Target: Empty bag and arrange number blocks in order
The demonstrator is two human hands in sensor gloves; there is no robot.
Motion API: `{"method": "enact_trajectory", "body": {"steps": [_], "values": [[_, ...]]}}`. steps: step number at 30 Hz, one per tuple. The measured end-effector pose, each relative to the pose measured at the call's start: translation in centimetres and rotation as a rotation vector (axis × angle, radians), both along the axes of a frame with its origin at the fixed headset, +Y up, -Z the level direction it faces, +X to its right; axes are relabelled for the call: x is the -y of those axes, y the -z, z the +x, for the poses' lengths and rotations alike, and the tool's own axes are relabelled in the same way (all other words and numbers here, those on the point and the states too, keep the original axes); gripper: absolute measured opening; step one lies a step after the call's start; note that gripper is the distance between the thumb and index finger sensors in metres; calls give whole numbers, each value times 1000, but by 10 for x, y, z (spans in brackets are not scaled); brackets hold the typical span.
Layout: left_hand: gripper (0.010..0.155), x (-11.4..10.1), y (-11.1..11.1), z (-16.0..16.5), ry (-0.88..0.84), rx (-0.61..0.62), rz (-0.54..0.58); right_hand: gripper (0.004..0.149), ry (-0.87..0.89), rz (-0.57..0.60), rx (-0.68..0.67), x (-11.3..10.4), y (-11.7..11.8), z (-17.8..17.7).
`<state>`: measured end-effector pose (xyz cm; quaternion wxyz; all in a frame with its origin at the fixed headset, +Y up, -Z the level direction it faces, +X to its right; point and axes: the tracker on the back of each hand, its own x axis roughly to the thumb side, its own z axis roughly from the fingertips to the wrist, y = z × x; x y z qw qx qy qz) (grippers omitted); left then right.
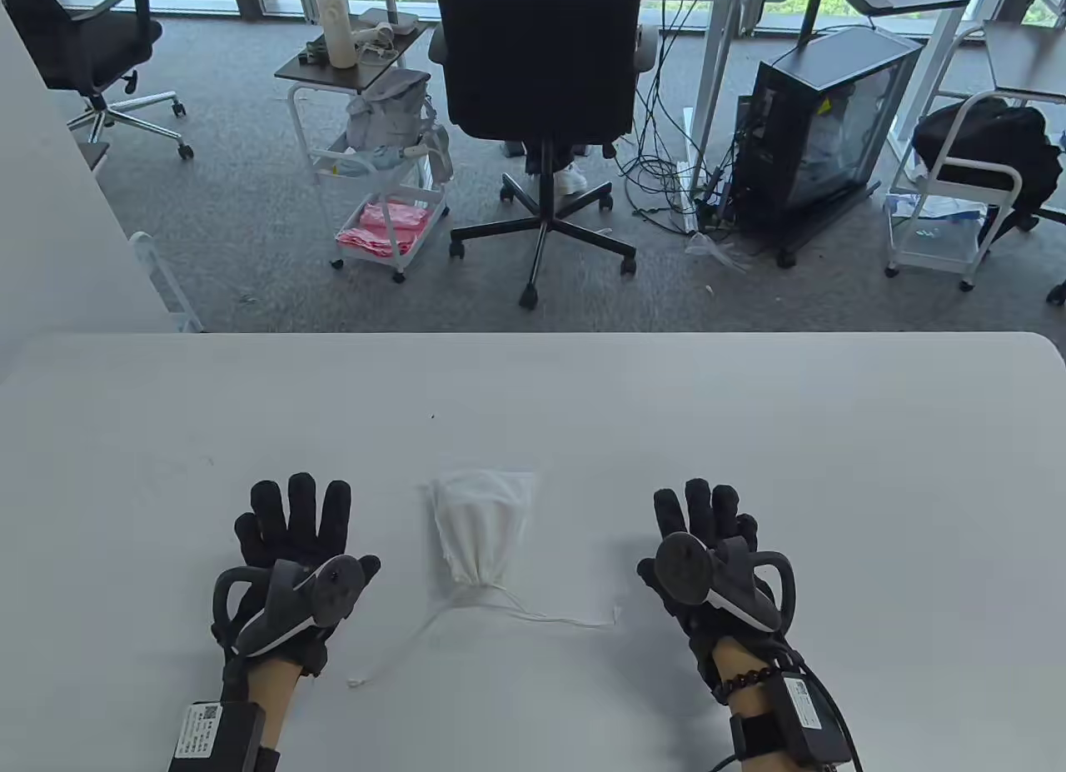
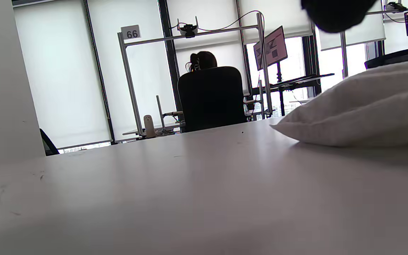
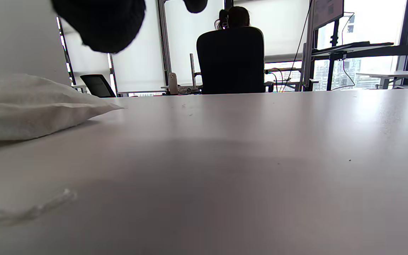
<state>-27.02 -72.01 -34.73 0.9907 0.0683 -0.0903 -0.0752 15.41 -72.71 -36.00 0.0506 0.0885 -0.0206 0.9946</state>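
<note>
The tabletop (image 1: 749, 405) carried the white bag (image 1: 481, 522) toward its near edge, neck tied. Your left hand (image 1: 287, 547) and right hand (image 1: 708, 547) lay flat beside it, fingers straight, holding nothing, bag between them untouched.

A: Left hand (image 1: 293, 529)?
B: Palm down, fingers straight and spread, holding nothing. Tracker (image 1: 304, 599) strapped on its back, sensor box on the forearm.
A: Right hand (image 1: 704, 529)?
B: Same pose: flat, fingers extended forward, nothing gripped. Tracker (image 1: 720, 579) on top, bead bracelet (image 1: 744, 681) at the wrist, strapped box with cable behind it.
A: Wrist views?
B: Only dark gloved fingertips (image 2: 336, 14) at the top edge, left; same on the right (image 3: 101, 23).
</note>
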Motion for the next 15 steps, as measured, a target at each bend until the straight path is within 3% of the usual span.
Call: {"method": "enact_trajectory", "body": {"steps": [15], "values": [[86, -3, -7, 3, -35, 9, 49, 78, 51, 49, -23, -13, -3, -2]]}}
